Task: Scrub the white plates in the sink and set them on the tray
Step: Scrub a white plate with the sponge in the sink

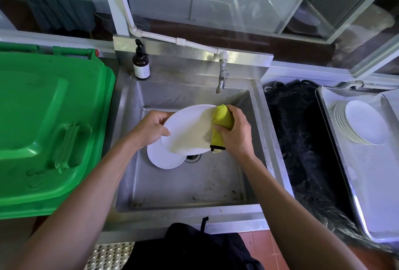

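Over the steel sink [257, 140], the left hand [149, 129] pinches the white plate [187, 131] by its left rim, thumb on the face and fingers curled behind, so the plate tilts up and to the right of that grip. On the plate's opposite edge, the right hand [234, 133] is wrapped around a bunched yellow-green cloth [221, 118], fingers closed on it, the cloth pressed to the plate's right rim and hanging down past the palm. Just below the left hand's grip, a second white plate [164, 157] lies flat on the sink floor, partly under the held one, beside the drain [193, 157]. Well off to the right of the cloth hand, a stack of white plates [360, 123] leans on the metal tray [367, 183].
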Available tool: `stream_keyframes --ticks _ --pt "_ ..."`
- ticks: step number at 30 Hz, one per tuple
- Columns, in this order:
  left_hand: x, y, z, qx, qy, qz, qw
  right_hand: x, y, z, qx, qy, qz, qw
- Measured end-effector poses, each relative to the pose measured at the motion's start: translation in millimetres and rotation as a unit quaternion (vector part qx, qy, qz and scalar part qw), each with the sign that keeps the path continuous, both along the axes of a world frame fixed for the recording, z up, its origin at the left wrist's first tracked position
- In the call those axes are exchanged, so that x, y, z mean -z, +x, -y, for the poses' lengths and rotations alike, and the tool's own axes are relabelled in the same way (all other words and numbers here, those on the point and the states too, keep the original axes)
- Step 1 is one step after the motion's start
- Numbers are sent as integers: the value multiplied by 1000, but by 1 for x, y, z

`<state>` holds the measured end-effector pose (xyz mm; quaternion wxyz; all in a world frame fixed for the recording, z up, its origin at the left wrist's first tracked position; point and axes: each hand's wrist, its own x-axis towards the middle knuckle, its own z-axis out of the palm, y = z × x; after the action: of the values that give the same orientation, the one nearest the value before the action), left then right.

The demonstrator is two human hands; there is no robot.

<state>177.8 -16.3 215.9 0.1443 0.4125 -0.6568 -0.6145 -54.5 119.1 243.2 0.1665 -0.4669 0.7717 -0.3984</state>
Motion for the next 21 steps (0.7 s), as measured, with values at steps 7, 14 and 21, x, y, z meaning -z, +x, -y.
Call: stream_keyframes --ticks 7,14,21 --pt "-3 -3 -2 16 -28 15 999 -4 -2 7 -70 -4 -115 991" --pt "-5 -15 -17 -17 -46 33 998 2 6 6 -68 0 -145 987" --pt "6 -24 -34 -136 48 -67 987 5 14 -7 -21 -62 -170 983"
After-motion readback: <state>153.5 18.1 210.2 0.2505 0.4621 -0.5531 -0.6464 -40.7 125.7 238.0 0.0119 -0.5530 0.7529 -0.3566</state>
